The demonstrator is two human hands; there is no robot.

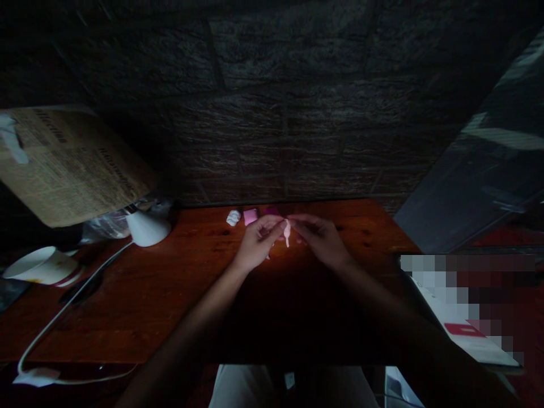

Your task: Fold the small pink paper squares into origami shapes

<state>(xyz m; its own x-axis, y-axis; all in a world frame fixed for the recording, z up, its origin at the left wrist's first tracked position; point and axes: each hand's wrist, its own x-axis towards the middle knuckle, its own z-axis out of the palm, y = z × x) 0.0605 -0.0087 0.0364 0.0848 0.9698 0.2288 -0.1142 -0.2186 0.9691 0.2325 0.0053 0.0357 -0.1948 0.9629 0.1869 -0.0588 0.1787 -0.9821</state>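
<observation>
In the head view, a bare left hand (255, 242) and a bare right hand (323, 239) meet above a reddish-brown wooden table (182, 289). Between them is a small, soft-looking pale pink piece (287, 229), with a thin tail pointing down. The left grip is closed, thumb and fingers pinching the piece from one side; the right grip is closed on its upper end from the other. The exact contact of each fingertip is too small to make out.

Just beyond the left hand, near the back edge of the table, lie a crumpled white lump (233, 217) and a flat, squarish pink block (250, 216). A darker magenta piece (271, 210) shows behind the fingers, partly hidden.

Toward the left side stand a white cone-shaped base (148, 228) with a white cable (80, 303) running from it, and a tilted white paper cup (42, 266) with a dark red band. A brown, newsprint-patterned paper object (72, 164) is above them, in front of a dark block wall (255, 113).
</observation>
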